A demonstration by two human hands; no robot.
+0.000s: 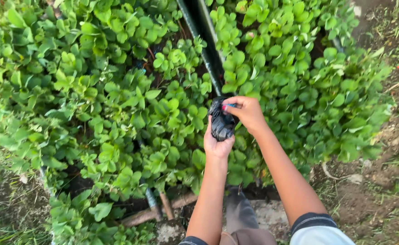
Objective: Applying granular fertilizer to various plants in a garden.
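Both of my hands meet over a bed of low green leafy plants (117,100). My left hand (217,144) cups a crumpled black plastic bag (220,121) from below, palm up. My right hand (247,113) pinches the top of the same bag with fingertips curled over it. The bag is small, shiny and bunched up; what is inside it is hidden.
A black pipe or plastic strip (205,41) runs between the two plant rows, from the top of the view toward my hands. Bare soil (381,190) lies at the right. Brown pipes or sticks (163,209) lie at the bed's near edge. My leg (242,218) is below.
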